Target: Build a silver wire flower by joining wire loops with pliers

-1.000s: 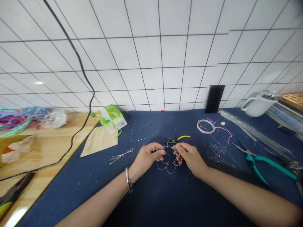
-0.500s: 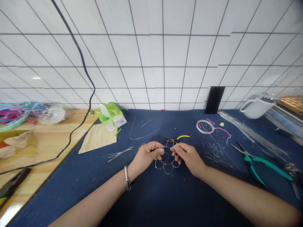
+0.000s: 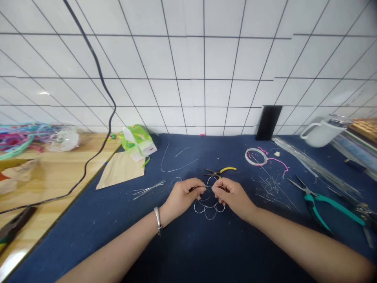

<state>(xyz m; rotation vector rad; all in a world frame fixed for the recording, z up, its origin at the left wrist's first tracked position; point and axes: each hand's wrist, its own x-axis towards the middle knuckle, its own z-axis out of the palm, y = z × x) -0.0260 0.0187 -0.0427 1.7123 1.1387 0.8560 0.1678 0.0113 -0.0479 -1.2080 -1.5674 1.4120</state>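
Note:
Both hands pinch a flower-shaped wire frame, a thin silvery ring with several looped petals around it. My left hand is closed on its upper left side, thumb against the fingers. On the upper right, my right hand grips it the same way; the fingers hide part of the loops. Just behind the frame lie small yellow-handled pliers on the dark blue cloth. A bundle of short straight wires rests left of my left hand.
To the right are wire scraps, a bead dish, teal-handled pliers, long wires and a white mug. A green packet and beige sheet lie left. A black cable hangs across the left side.
My right hand has shifted slightly on the wire frame, which sits a touch lower. Both hands keep their pinch. The view has tilted slightly.

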